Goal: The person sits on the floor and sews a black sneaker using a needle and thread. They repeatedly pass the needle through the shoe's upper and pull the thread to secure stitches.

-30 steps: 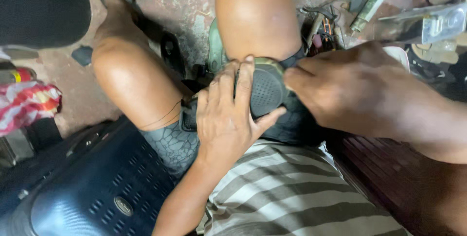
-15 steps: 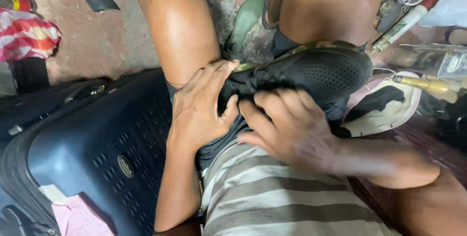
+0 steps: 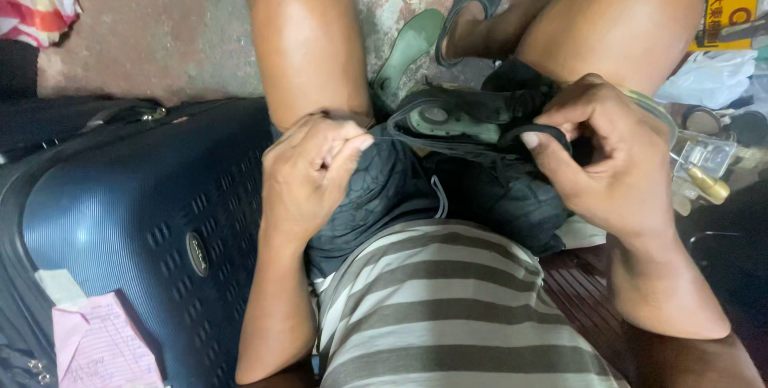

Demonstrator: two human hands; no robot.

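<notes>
The black shoe (image 3: 480, 164) looks like matt mesh cloth, with a duller green rubbery patch on its sole. The dark blue suitcase (image 3: 136, 220) is hard plastic, ribbed and faintly glossy. The striped shirt (image 3: 448, 308) is soft knit cloth. The floor (image 3: 144, 44) is rough, stained concrete. The pink slip (image 3: 100, 348) is thin paper.

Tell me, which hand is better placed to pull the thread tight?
The left hand: its fingertips already pinch the thread, while the right hand grips the black shoe.
</notes>
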